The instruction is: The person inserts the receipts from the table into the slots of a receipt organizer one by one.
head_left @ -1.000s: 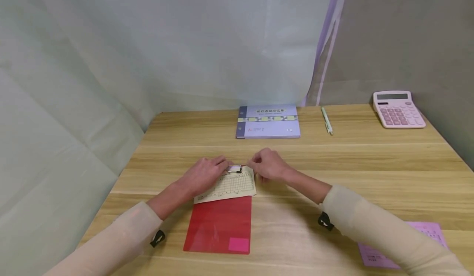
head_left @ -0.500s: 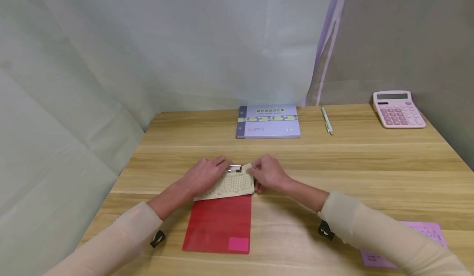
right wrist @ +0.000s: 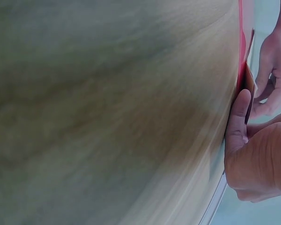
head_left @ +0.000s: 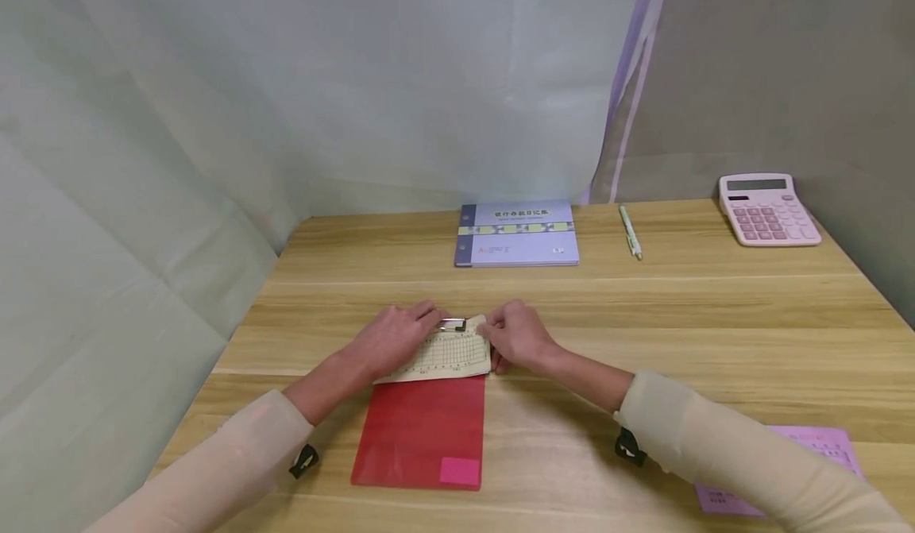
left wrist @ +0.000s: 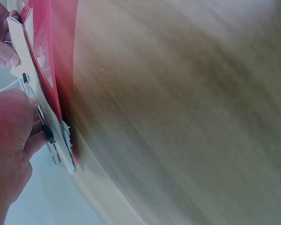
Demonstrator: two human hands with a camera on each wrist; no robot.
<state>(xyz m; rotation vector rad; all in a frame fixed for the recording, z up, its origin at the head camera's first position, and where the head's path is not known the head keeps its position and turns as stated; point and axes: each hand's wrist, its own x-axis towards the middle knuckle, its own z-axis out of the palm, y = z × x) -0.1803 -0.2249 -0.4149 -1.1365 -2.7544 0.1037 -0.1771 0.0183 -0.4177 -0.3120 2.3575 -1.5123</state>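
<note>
A red clipboard (head_left: 418,434) lies flat on the wooden table, a pink label (head_left: 460,471) at its lower right corner. Across its top lies a cream form pad (head_left: 457,354) printed with a grid. My left hand (head_left: 396,338) grips the metal clip (head_left: 453,325) at the clipboard's top edge and covers the pad's left part. At the pad's upper right corner, my right hand (head_left: 523,336) pinches the paper between thumb and fingers. In the left wrist view the pad (left wrist: 37,84) runs up under the clip, its far edge slightly ragged.
A lilac account book (head_left: 516,235) lies at the back, with a pale green pen (head_left: 631,233) to its right. A pink calculator (head_left: 768,211) stands at the back right corner. My right sleeve partly covers a purple form (head_left: 822,442) at the front right.
My right hand has shifted from the clip's end down onto the pad's right corner. The pad's lower edge has slid slightly up the clipboard. My left hand has stayed on the clip.
</note>
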